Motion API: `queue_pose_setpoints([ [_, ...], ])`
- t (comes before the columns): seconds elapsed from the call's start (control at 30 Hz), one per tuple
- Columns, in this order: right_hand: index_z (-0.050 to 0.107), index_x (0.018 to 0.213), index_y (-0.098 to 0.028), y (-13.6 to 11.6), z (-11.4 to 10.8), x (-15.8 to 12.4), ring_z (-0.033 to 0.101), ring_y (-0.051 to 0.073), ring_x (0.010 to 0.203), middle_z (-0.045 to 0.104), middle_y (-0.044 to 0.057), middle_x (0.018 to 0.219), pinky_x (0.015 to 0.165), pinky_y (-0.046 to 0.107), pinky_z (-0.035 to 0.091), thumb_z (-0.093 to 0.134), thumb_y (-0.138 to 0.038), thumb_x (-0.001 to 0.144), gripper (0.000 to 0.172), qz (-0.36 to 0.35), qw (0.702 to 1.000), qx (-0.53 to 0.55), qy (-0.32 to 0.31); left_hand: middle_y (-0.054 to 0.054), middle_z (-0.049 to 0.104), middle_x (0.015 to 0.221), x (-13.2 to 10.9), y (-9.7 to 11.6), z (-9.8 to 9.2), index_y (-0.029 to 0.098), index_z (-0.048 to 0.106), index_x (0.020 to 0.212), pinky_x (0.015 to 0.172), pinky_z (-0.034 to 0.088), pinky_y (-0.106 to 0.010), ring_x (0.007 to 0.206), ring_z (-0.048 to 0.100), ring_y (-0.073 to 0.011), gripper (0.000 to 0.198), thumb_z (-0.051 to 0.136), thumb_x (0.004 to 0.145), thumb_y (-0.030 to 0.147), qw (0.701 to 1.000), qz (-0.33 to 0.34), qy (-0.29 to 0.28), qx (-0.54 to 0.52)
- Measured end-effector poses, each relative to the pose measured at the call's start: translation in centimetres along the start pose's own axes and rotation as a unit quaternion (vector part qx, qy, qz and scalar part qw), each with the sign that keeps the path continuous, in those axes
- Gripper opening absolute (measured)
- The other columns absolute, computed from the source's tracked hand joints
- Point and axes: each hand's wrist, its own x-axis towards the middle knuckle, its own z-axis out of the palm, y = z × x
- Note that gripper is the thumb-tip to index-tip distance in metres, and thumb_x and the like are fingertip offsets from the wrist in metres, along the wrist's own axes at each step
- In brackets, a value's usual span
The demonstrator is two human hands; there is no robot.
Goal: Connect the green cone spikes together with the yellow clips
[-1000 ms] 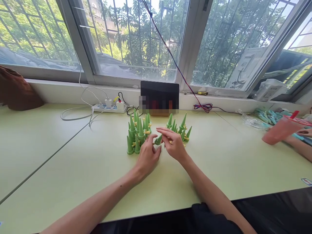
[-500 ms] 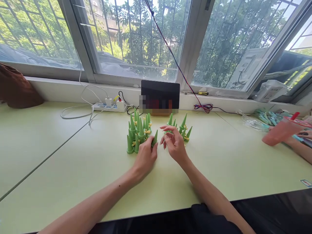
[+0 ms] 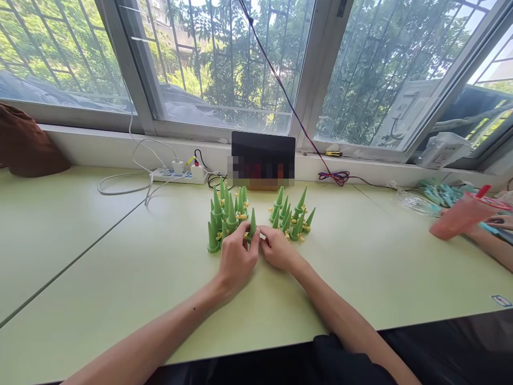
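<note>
My left hand is closed around the base of a green plant watering spike, which points upward. The curled fingers of my right hand meet the right side of that base. What they pinch there is hidden. Close behind my left hand stands a dense group of green spikes with small yellow valves. A looser group of similar spikes, some tilted, stands beyond my right hand, with yellow valves low on their sides.
A dark tablet screen leans at the back, partly blurred. Left of it lies a white power strip with cables. At the right, a tilted red cup is near another person's arm and a pile of teal items.
My right hand has come down and left, from open beside the spike to curled against its base. The spike in my left hand stands more upright and slightly further left.
</note>
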Motion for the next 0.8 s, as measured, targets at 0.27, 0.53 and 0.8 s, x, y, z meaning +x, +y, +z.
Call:
queue_pose_setpoints([
  [0.27,0.06,0.081,-0.016,-0.01,-0.01,-0.1,0.056,0.015,0.078,0.066,0.004,0.086,0.074,0.024,0.043,0.041,0.003,0.08,0.027,0.0,0.998,-0.047,-0.038,0.005,0.052,0.055,0.08,-0.16,0.08,0.019,0.062,0.095,0.055,0.039,-0.025,0.046,0.046,-0.0119,0.021,0.053,0.088,0.036,1.0,-0.009,-0.013,0.007],
  [0.53,0.062,0.075,-0.015,-0.23,-0.41,-0.19,0.055,0.014,0.074,0.064,0.005,0.083,0.07,0.024,0.042,0.044,-0.001,0.083,0.025,0.019,0.993,-0.108,-0.033,0.005,0.052,0.055,-0.11,0.15,0.05,0.02,0.06,0.093,0.052,0.036,-0.024,0.044,0.044,-0.0106,0.019,0.053,0.088,0.037,0.999,-0.022,-0.03,-0.016],
  [0.8,0.062,0.072,-0.015,-0.75,-0.83,-0.34,0.056,0.014,0.074,0.063,0.006,0.083,0.072,0.024,0.041,0.048,-0.011,0.087,0.021,0.055,0.989,-0.138,-0.028,0.003,0.059,0.064,0.05,-0.05,0.16,0.019,0.058,0.091,0.056,0.039,-0.026,0.048,0.048,-0.0115,0.02,0.051,0.09,0.038,0.997,-0.036,-0.066,-0.028],
])
